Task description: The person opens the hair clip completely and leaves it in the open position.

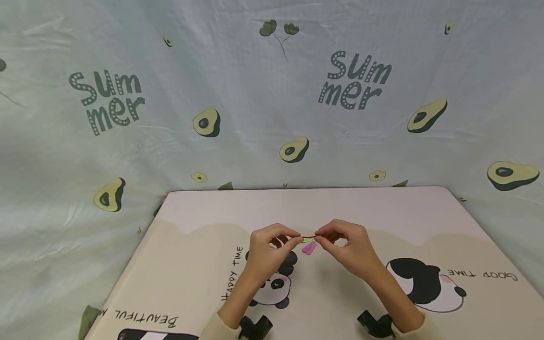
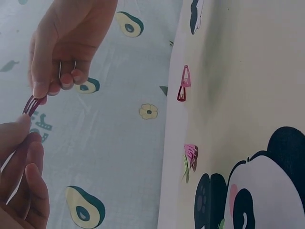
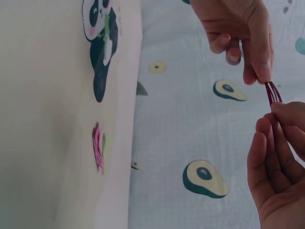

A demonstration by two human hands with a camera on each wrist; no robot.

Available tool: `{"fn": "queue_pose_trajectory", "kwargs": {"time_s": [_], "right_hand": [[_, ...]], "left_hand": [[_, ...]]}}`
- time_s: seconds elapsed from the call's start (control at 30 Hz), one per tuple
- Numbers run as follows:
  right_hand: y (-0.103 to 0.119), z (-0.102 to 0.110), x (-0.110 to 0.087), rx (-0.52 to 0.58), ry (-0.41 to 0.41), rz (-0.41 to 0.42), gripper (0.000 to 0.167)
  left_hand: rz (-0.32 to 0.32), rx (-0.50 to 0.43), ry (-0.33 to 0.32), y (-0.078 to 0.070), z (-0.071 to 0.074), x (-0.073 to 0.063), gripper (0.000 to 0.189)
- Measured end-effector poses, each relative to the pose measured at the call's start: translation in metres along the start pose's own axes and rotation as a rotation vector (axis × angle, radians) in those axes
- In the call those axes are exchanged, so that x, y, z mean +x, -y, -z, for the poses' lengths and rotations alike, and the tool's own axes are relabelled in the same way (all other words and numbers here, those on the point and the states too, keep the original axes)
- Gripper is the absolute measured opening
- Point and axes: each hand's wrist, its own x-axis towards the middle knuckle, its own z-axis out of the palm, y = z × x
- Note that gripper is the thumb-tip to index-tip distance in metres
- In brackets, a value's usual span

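Observation:
Between my two hands stretches a dark red snap hair clip (image 2: 32, 105), raised above the table. My left hand (image 1: 274, 248) pinches one end of it between thumb and fingertips. At the other end my right hand (image 1: 348, 248) pinches it in the same way. Below the hands, pink hair clips (image 1: 309, 248) lie in a small bunch, with green hair clips (image 2: 186, 170) beside them. Farther to the right in the left wrist view's scene, a pink hair clip (image 2: 186, 76) lies on the table against a dark red hair clip (image 2: 181, 93).
The pale table mat (image 1: 340, 203) carries printed pandas and lettering. Behind it hangs a light cloth (image 1: 255, 85) printed with avocados. Dark wrist mounts (image 1: 256, 327) sit at both sleeves, close over the near part of the table.

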Motion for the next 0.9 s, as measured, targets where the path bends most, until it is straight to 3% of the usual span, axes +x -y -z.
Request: {"fn": "queue_pose_trajectory", "kwargs": {"time_s": [0.37, 0.9], "right_hand": [[0.0002, -0.002, -0.0012, 0.016, 0.012, 0.011, 0.017], [0.0047, 0.0002, -0.0011, 0.024, 0.015, 0.007, 0.015]], "left_hand": [[0.03, -0.064, 0.011, 0.0019, 0.002, -0.001, 0.005], [0.066, -0.084, 0.03, -0.0024, 0.0041, 0.0009, 0.008]]}}
